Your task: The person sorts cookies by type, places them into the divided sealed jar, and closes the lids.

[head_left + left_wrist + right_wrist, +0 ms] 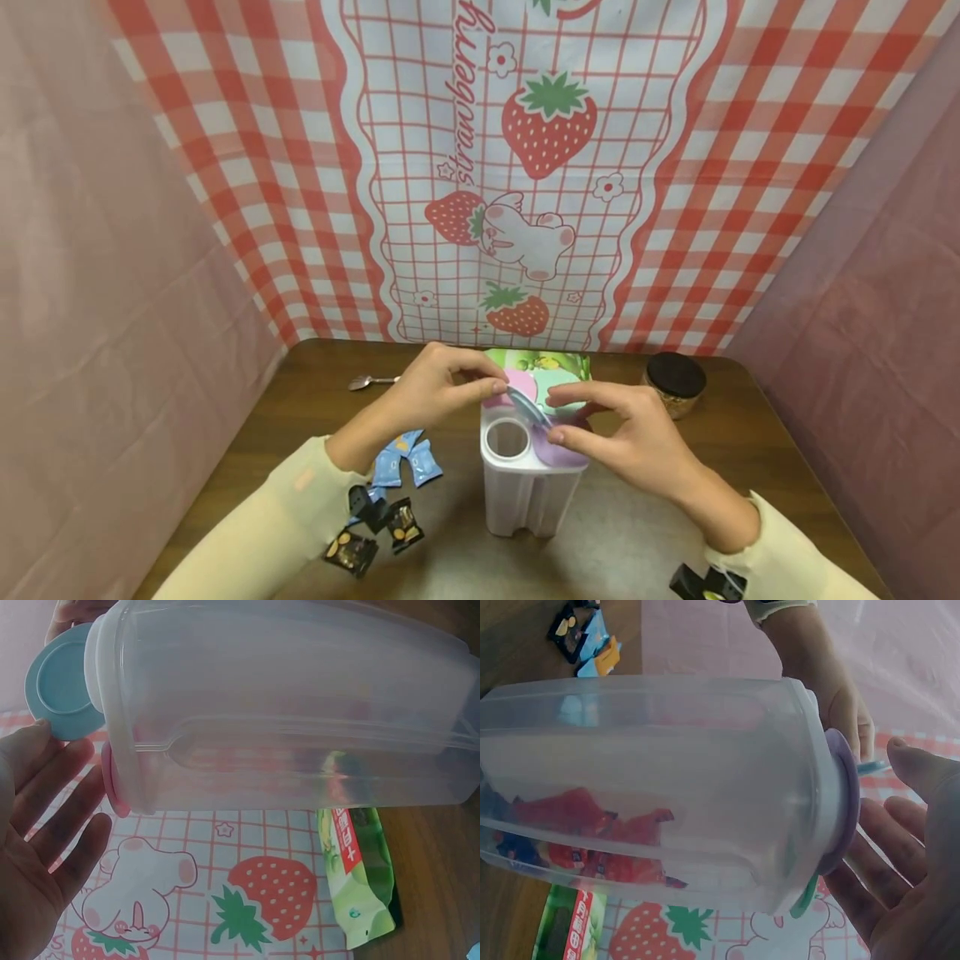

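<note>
A tall translucent container (pixel 528 496) with a white rim stands upright on the table. Its round blue lid (pixel 64 682) is tilted up, baring a round opening (pixel 507 439) at the front left. My left hand (pixel 431 392) pinches the lid's upper edge between thumb and index finger, the other fingers spread. Over the purple lid (pixel 558 450), my right hand (pixel 637 429) has its fingers apart and its thumb tip beside the blue lid's lower edge. Pink (pixel 517 385) and green lids (pixel 558 387) lie flat at the back. Red packets (pixel 577 814) show through the container's wall.
Behind the container is a green bag (pixel 547 360). A jar with a black lid (pixel 675 377) stands at the back right. Blue packets (pixel 425 463) and black packets (pixel 405 525) lie left, with a fork (pixel 363 382) further back. A strawberry-print cloth (pixel 480 183) hangs behind.
</note>
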`<state>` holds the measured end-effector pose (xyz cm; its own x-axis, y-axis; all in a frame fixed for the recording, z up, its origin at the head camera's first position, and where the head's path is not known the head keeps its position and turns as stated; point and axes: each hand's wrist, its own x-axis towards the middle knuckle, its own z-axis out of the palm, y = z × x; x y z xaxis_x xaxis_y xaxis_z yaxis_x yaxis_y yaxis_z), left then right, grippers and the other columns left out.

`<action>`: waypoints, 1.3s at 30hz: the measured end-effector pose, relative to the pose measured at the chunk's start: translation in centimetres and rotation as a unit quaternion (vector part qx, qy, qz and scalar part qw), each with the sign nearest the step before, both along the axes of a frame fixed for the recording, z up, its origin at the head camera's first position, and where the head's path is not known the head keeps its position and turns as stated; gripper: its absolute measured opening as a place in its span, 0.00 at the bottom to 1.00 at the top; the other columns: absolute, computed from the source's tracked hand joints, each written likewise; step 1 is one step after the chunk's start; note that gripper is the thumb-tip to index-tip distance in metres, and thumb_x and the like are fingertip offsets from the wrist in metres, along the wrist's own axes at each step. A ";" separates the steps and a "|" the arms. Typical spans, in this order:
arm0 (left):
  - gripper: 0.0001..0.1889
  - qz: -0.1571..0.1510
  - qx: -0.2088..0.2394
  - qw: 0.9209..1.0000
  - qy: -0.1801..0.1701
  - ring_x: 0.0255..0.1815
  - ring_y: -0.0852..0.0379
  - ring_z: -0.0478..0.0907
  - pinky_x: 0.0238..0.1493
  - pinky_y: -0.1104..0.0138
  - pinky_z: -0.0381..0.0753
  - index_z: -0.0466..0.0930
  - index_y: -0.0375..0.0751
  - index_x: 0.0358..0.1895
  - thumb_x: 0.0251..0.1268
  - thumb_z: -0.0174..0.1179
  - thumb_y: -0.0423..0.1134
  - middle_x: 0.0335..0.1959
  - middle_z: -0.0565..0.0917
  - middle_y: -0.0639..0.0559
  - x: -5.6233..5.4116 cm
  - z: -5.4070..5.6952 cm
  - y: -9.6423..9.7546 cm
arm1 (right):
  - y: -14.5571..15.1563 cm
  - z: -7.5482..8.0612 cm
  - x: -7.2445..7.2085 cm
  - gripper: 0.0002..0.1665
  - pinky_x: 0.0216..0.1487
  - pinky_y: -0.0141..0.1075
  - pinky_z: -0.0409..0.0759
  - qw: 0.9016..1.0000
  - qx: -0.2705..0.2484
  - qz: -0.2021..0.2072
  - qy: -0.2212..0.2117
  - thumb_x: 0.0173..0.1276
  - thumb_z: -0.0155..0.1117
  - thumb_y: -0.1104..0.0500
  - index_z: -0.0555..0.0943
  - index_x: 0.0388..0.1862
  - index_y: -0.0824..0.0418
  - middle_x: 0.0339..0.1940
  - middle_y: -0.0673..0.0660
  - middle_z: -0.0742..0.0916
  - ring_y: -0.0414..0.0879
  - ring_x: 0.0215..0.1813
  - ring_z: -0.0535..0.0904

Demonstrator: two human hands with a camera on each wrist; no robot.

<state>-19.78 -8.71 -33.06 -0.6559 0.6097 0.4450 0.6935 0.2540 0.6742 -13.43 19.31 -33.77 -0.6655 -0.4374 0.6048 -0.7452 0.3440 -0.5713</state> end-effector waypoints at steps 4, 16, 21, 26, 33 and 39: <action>0.04 0.002 -0.002 1.000 0.005 0.31 0.65 0.84 0.35 0.67 0.85 0.91 0.49 0.41 0.70 0.67 0.40 0.36 0.90 0.60 -0.1 0.0 0.0 | -0.3 -0.2 -0.1 0.21 0.39 0.34 0.87 1.000 0.005 0.001 0.002 0.56 0.82 0.62 0.89 0.50 0.56 0.44 0.50 0.92 0.38 0.36 0.88; 0.05 0.003 -0.001 1.000 -0.002 0.33 0.65 0.84 0.37 0.68 0.85 0.90 0.48 0.44 0.71 0.67 0.41 0.38 0.91 0.58 0.1 0.0 0.0 | -0.7 -0.3 -0.4 0.15 0.37 0.29 0.83 0.999 0.005 0.007 0.049 0.59 0.79 0.65 0.90 0.44 0.51 0.38 0.44 0.92 0.36 0.37 0.87; 0.08 0.014 -0.002 1.000 -0.004 0.39 0.65 0.85 0.41 0.67 0.85 0.89 0.46 0.48 0.72 0.66 0.40 0.43 0.90 0.58 0.4 -0.1 -0.8 | -0.8 -0.4 -0.4 0.14 0.39 0.29 0.83 0.999 0.007 -0.002 0.052 0.59 0.79 0.66 0.91 0.42 0.51 0.38 0.45 0.92 0.37 0.39 0.88; 0.07 0.062 -0.012 0.998 -0.023 0.41 0.63 0.83 0.44 0.63 0.85 0.88 0.52 0.49 0.73 0.64 0.43 0.43 0.88 0.62 0.0 -1.1 -2.9 | -0.8 -0.5 -0.3 0.14 0.39 0.29 0.83 0.999 0.002 -0.008 0.050 0.59 0.79 0.66 0.91 0.41 0.51 0.37 0.45 0.92 0.37 0.38 0.88; 0.07 0.111 -0.063 0.989 -0.077 0.46 0.62 0.83 0.48 0.61 0.85 0.88 0.55 0.50 0.75 0.63 0.44 0.46 0.88 0.61 -1.8 -4.4 -6.4 | -0.8 -0.5 -0.2 0.14 0.37 0.29 0.83 0.999 0.001 -0.014 0.053 0.58 0.79 0.66 0.91 0.41 0.51 0.37 0.44 0.92 0.36 0.37 0.88; 0.09 0.123 -0.128 0.979 -0.104 0.47 0.59 0.84 0.51 0.59 0.85 0.87 0.49 0.52 0.73 0.64 0.39 0.48 0.89 0.55 -3.7 -7.9 -8.7 | -0.9 -0.5 -0.1 0.14 0.36 0.29 0.83 0.999 -0.002 -0.017 0.048 0.58 0.79 0.66 0.91 0.41 0.51 0.37 0.45 0.92 0.36 0.36 0.87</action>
